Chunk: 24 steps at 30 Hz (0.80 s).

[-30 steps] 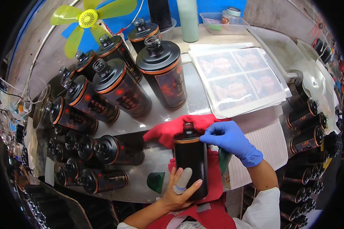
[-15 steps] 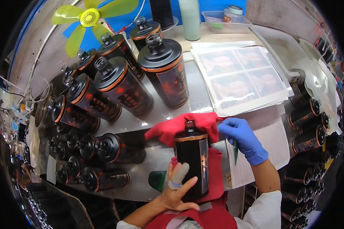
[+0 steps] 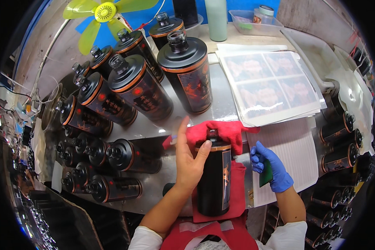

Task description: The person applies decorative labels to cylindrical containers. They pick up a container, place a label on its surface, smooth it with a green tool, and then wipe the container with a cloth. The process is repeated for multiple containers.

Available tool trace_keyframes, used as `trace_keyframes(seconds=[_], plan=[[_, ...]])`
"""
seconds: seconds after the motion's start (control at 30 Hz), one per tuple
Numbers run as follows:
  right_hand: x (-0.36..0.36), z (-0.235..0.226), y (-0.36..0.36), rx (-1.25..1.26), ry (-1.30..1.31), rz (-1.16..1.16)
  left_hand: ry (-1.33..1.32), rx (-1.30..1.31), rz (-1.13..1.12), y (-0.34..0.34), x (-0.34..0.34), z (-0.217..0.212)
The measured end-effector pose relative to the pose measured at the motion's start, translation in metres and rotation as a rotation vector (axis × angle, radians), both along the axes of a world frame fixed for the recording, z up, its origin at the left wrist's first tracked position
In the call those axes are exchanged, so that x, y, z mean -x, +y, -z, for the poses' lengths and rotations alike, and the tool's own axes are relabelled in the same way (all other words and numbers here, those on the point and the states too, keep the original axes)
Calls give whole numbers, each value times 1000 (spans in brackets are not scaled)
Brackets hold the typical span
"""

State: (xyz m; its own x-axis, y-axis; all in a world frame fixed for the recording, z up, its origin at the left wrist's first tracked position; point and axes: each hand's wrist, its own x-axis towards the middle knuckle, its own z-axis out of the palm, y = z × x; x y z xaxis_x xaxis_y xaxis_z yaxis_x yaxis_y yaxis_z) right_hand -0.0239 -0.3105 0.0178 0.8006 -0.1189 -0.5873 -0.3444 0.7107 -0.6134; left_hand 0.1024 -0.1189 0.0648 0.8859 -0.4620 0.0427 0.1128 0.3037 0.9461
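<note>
A black bottle (image 3: 216,175) with an orange band and an orange-red label lies on a red cloth (image 3: 233,133) at the near edge of the metal table (image 3: 221,106). My bare left hand (image 3: 189,157) rests on the bottle's left side near its shoulder, fingers stretched up. My right hand (image 3: 269,166), in a blue glove, is just right of the bottle and closed on a small green scraper (image 3: 266,173). It does not touch the bottle.
Several upright black bottles (image 3: 187,71) stand at the back left, and more lie stacked at the left (image 3: 125,156) and right (image 3: 339,143). A stack of label sheets (image 3: 271,85) lies at the back right, a yellow-green fan (image 3: 106,11) beyond, and a white ribbed mat (image 3: 293,154) beside my right hand.
My left hand slid from the bottle's base up to its shoulder. My gloved right hand left the bottle's top and drew back to the right with the green scraper.
</note>
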Motion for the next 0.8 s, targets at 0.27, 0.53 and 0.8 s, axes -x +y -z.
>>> trace_keyframes(seconds=[0.27,0.53,0.8], plan=[[-5,7,2,-142,-3,34,0,53,-6,2,-3,8],[17,-11,28,-96,-66,1,-292,-264,7,3,-2,10],[0,-68,33,630,-207,365,-717,-595,35,34,50,-17]])
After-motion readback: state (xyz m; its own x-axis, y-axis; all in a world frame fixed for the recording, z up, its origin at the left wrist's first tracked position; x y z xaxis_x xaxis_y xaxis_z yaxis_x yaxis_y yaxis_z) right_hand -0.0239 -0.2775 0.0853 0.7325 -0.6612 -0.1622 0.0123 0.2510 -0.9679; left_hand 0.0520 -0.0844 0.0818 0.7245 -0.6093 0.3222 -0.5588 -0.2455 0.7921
